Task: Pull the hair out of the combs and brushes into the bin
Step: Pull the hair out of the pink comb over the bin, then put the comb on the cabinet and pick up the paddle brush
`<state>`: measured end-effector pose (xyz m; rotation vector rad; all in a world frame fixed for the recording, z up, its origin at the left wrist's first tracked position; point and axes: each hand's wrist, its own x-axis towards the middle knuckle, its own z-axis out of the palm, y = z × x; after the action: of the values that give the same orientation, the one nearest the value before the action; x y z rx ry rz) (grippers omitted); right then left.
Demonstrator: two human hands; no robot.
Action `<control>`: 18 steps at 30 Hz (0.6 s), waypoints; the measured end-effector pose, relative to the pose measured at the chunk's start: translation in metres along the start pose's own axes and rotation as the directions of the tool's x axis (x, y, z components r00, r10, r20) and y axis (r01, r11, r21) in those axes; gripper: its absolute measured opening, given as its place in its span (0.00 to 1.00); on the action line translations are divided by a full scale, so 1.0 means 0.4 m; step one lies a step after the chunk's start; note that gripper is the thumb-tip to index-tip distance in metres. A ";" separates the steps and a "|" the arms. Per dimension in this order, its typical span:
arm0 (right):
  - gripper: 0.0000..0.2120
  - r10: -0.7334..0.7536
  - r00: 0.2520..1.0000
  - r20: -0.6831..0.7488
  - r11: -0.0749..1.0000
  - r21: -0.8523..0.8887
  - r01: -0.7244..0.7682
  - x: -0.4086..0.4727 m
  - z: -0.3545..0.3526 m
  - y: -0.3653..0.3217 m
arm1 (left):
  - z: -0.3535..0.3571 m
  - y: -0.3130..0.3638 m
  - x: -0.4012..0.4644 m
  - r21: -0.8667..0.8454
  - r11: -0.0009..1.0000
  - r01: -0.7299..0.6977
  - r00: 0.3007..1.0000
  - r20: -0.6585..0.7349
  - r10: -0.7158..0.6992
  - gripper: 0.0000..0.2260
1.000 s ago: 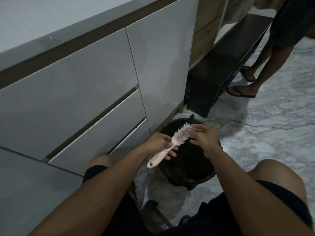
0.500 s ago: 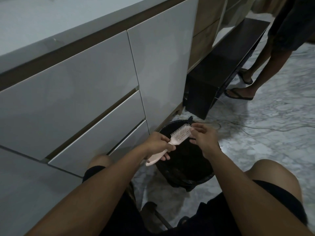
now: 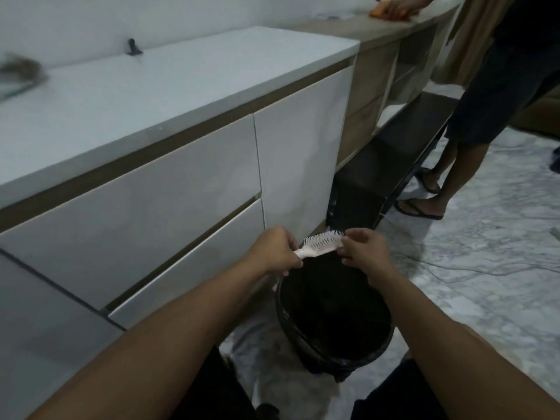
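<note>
A pale pink hairbrush (image 3: 321,245) lies level in the air over the far rim of a black bin (image 3: 335,356) lined with a dark bag. My left hand (image 3: 277,251) is closed around the brush's handle. My right hand (image 3: 362,251) pinches at the tip of the brush head, thumb and forefinger on the bristles. I cannot make out any hair in the bristles or in the dark bin.
A white cabinet (image 3: 169,183) with drawers runs along my left, its top (image 3: 145,86) carrying a blurred dark clump (image 3: 22,71). A black low shelf (image 3: 391,165) stands beyond the bin. A second person (image 3: 472,116) in sandals stands at the right. A cable (image 3: 472,268) crosses the marble floor.
The view has tilted up, showing the cabinet top. The brush has swung from slanted to nearly level and risen above the bin's far rim. My right hand stays at the brush head.
</note>
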<state>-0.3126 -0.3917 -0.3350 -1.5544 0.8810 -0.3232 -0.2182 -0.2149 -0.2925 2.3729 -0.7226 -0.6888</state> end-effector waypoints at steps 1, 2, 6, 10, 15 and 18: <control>0.06 -0.029 1.000 -0.009 0.999 -0.039 0.029 0.005 0.004 -0.025 | -0.025 0.010 -0.002 0.022 1.000 -0.016 1.000 -0.022 0.017 0.07; 0.03 -0.063 0.998 -0.018 0.994 -0.091 0.061 0.003 0.009 -0.057 | -0.050 0.020 -0.005 0.037 0.999 -0.029 0.999 -0.040 0.031 0.07; 0.05 -0.205 0.979 -0.003 0.948 -0.247 0.198 0.001 0.024 -0.203 | -0.158 0.064 -0.019 0.051 0.997 -0.064 0.991 -0.116 0.070 0.06; 0.05 -0.338 0.938 0.078 0.869 -0.358 0.343 -0.016 0.033 -0.359 | -0.277 0.110 -0.048 0.104 0.989 -0.104 0.965 -0.232 0.126 0.05; 0.08 -0.493 0.852 0.178 0.750 -0.409 0.520 -0.039 0.075 -0.542 | -0.448 0.143 -0.103 0.161 0.976 -0.143 0.910 -0.366 0.194 0.07; 0.02 -0.572 0.802 0.172 0.694 -0.419 0.586 -0.061 0.129 -0.645 | -0.542 0.148 -0.149 0.087 0.985 -0.148 0.893 -0.416 0.171 0.05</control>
<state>-0.2061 -0.3504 -0.0965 -2.2734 0.4196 -0.5753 -0.1498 -0.1418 -0.0828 2.3599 -0.7350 -0.0744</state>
